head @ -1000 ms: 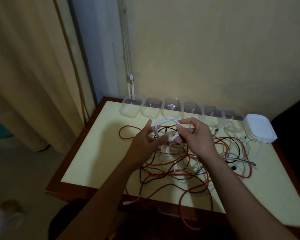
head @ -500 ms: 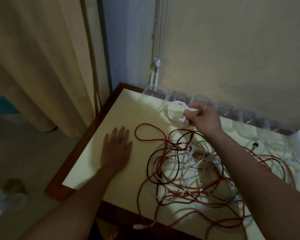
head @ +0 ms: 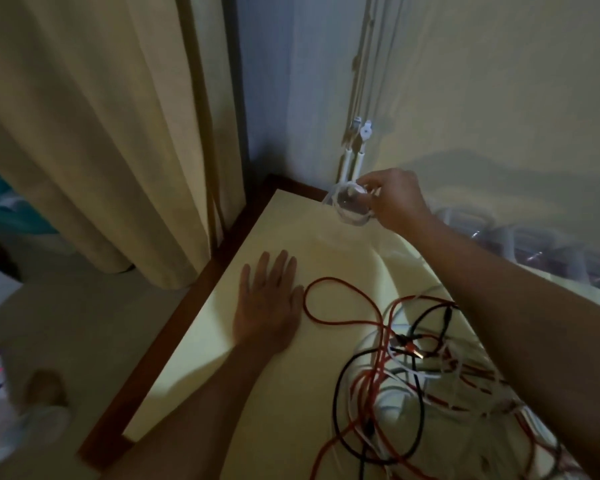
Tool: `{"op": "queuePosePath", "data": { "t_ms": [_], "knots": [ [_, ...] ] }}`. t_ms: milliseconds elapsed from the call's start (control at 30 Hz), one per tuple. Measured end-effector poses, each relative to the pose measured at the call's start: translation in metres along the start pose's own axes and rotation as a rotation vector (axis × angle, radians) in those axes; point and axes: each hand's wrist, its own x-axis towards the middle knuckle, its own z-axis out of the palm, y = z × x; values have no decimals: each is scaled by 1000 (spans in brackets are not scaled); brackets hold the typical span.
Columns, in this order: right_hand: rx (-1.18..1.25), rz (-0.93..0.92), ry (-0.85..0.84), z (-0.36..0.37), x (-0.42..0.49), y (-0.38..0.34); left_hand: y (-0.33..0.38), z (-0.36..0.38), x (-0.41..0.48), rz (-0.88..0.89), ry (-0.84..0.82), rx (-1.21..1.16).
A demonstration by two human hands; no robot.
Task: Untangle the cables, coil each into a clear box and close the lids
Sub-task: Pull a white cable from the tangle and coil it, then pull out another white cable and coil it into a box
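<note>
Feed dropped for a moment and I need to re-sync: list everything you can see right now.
table: one, cream top, dark edge.
clear boxes: several, blurred, row along the wall.
coiled cable: one, white, at the leftmost box.
tangled cables: red, black, white, count unclear, table's near right.
curtain: one, beige, left.
left hand: flat on table, beside the tangle.
right hand: pinches the coiled cable.
</note>
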Motion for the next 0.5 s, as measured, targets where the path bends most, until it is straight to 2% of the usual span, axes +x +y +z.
{"op": "queuePosePath", "data": {
  "t_ms": [200, 367, 500],
  "knots": [
    [-275, -135, -163, 35, 10, 9, -1, 2, 10, 1, 13, -10],
    [-451, -200, -52, 37, -4, 16, -1, 1, 12, -2, 11, -35],
    [-360, -159, -21, 20, -27, 19, 2, 3, 17, -37, 38, -40]
  ]
}}
